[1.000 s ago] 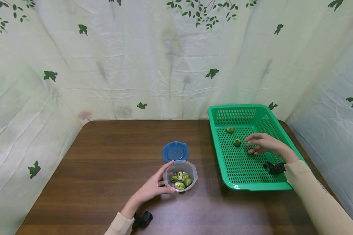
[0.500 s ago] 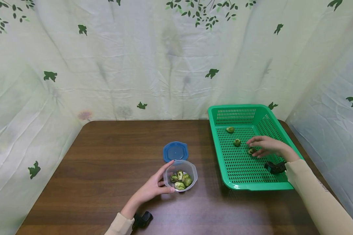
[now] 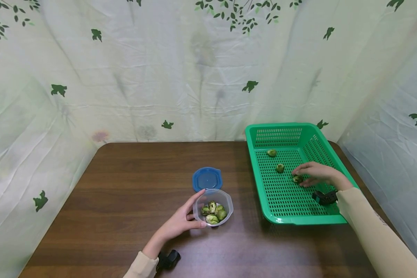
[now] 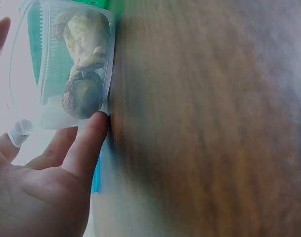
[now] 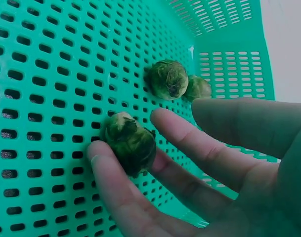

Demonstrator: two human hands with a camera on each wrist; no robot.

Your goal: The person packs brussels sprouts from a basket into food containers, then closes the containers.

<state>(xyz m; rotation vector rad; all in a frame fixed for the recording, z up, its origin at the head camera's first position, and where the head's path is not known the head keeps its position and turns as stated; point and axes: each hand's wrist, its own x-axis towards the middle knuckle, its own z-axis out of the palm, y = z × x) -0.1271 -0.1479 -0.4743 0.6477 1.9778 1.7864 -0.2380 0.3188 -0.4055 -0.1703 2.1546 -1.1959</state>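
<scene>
My left hand (image 3: 177,224) grips the clear plastic container (image 3: 231,210) from its left side, thumb at the near rim. Several Brussels sprouts (image 3: 212,219) lie in it; in the left wrist view a finger presses low on its wall beside a sprout (image 4: 83,96). Over the green basket, my right hand (image 3: 317,173) has its fingers curled round one Brussels sprout (image 5: 130,143). That sprout sits close against the perforated floor, fingertips on either side of it. Two more sprouts, a nearer one (image 5: 168,79) and a farther one (image 5: 198,88), lie past the fingers.
The green basket (image 3: 257,185) stands at the table's right side, near the back edge. A blue lid (image 3: 207,179) lies just behind the container. Patterned curtains (image 3: 160,77) hang behind the brown wooden table (image 3: 142,166) and along both sides.
My right hand has shifted slightly right and toward me, bringing the sprout between its fingers into view; the fingers now sit closer round it. The left hand and container stay put.
</scene>
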